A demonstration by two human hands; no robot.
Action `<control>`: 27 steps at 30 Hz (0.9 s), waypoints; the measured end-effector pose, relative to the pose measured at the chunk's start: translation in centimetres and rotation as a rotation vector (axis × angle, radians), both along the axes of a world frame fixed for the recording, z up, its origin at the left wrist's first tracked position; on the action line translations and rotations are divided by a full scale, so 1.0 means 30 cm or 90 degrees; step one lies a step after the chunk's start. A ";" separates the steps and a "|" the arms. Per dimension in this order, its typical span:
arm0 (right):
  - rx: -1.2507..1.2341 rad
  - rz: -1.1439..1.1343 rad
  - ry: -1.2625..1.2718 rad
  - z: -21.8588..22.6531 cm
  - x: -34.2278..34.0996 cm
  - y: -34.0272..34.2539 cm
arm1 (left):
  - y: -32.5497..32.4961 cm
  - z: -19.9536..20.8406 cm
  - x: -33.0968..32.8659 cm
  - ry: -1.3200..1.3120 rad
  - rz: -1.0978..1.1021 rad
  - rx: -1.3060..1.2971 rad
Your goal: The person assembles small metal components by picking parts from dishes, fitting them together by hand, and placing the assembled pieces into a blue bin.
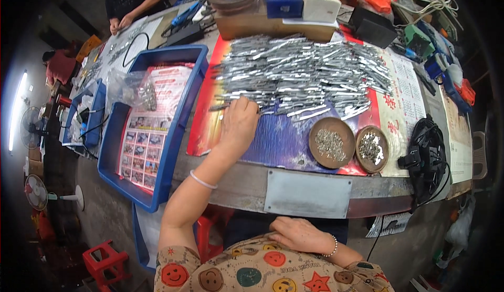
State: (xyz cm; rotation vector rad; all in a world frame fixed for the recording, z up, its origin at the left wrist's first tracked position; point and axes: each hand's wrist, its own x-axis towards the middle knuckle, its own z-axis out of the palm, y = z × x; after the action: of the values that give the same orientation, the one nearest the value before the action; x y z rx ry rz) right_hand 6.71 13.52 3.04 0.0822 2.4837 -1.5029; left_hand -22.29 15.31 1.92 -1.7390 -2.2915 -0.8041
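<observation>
A wide, layered pile of thin silvery metal strips (299, 74) covers the far part of the table. My left hand (239, 126) reaches the pile's near left corner, its fingers curled down among the strips; what is between the fingertips is hidden. My right hand (299, 234) lies flat against my front, below the table edge, fingers stretched out and holding nothing. In front of the pile stand two round brown bowls: the larger bowl (346, 127) and the smaller bowl (385, 148) each hold small shiny metal pieces.
Left of my arm sits a blue tray (199, 76) with printed sheets and a clear bag. A black strapped device (428, 155) with a cable lies at the right. Boxes (282, 0) stand behind the pile. Another person (134, 3) works at the far left. A red stool (105, 260) is on the floor.
</observation>
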 end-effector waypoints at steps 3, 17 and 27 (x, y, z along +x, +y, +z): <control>-0.016 0.013 -0.001 -0.002 0.007 -0.006 | -0.001 0.000 0.013 0.061 0.001 -0.005; -0.085 -0.041 0.160 0.173 0.084 0.092 | -0.204 0.171 0.204 -0.307 -0.077 0.159; 0.367 -0.459 0.208 0.217 0.026 0.366 | -0.438 0.114 0.482 -0.978 -0.201 0.161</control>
State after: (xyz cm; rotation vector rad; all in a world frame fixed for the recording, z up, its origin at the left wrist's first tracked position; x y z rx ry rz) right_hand 7.49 24.50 9.56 0.9930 3.2944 -0.9657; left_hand -7.84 2.18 5.35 -1.4590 -2.1630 -3.1178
